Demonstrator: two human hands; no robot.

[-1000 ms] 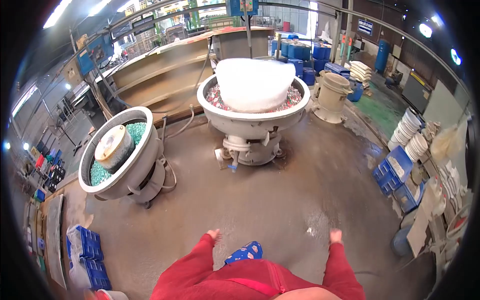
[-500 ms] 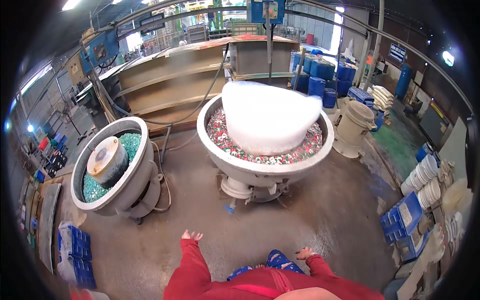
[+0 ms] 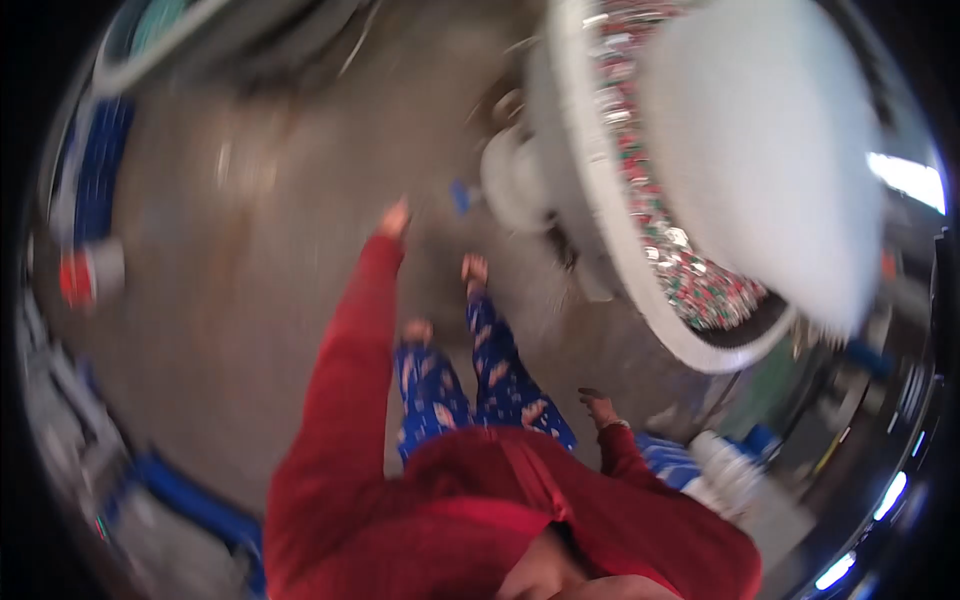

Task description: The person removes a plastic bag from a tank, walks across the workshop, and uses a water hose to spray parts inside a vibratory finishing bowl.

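Note:
My left hand [image 3: 396,218] is stretched out over the wet brown floor, nearest a small blue handle [image 3: 460,196] under the large bowl; motion smears its fingers. Low at the right, my right hand [image 3: 599,407] has its fingers apart and holds nothing, below the bowl's edge. The large round bowl [image 3: 600,170] has a pale rim and is filled with small red, green and white pieces [image 3: 690,285]. A big white rounded mass [image 3: 765,150] rises from its middle. My bare feet and blue patterned trousers [image 3: 432,395] show between my hands.
Part of a second bowl [image 3: 190,50] with green pieces is at the upper left. Blue crates [image 3: 103,165] and a red and white bucket [image 3: 95,273] stand at the left. White buckets [image 3: 725,462] are at the lower right, and a blue object [image 3: 200,500] lies lower left.
The view has turned and tipped down toward the floor and my body. The large bowl now fills the upper right, and the second bowl has mostly left view. My left arm reaches further forward.

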